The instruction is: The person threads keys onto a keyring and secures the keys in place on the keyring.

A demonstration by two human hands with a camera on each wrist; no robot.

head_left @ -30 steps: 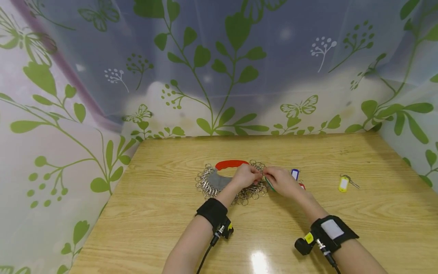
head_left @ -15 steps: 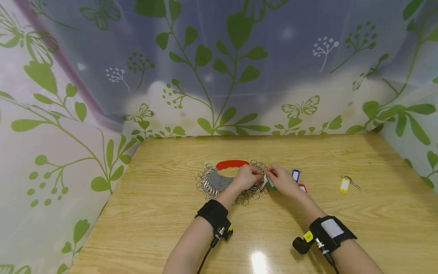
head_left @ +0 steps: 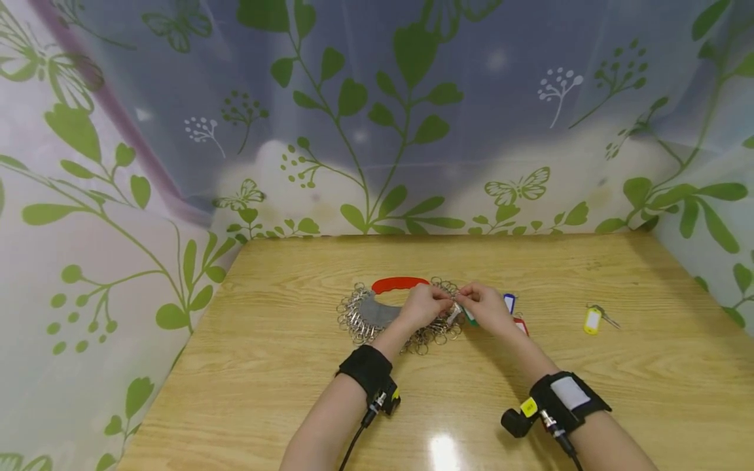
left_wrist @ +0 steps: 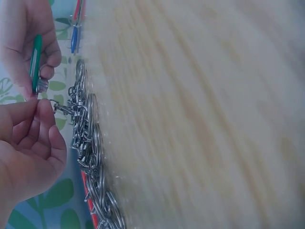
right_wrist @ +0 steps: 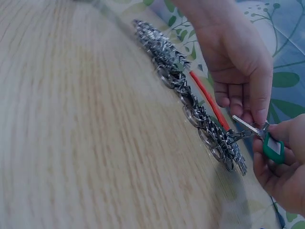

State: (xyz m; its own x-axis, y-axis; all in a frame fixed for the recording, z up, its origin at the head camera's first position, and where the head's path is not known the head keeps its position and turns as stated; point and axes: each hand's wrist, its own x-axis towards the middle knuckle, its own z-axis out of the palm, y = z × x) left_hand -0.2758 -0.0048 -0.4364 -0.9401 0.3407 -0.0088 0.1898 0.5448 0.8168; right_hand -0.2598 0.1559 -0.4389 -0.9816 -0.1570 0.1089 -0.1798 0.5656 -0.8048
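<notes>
A key holder with a red handle, a grey curved plate and many metal split rings lies on the table. My left hand is at its right end, thumb and fingertips pinching a small metal ring linked by a clasp to the holder. My right hand meets it there, pinching the same spot. From that ring area hang a silver key and a green key tag with a white label, lying against the right fingers. Fingertips partly hide the ring.
Just right of my right hand lie a blue key tag and a red key tag, partly covered by it. Farther right is a yellow key tag with a key. A patterned curtain borders the wooden table behind.
Both hands stay close together at the ring. My right hand has turned slightly, and the silver key now shows hanging between the hands beside the green tag.
</notes>
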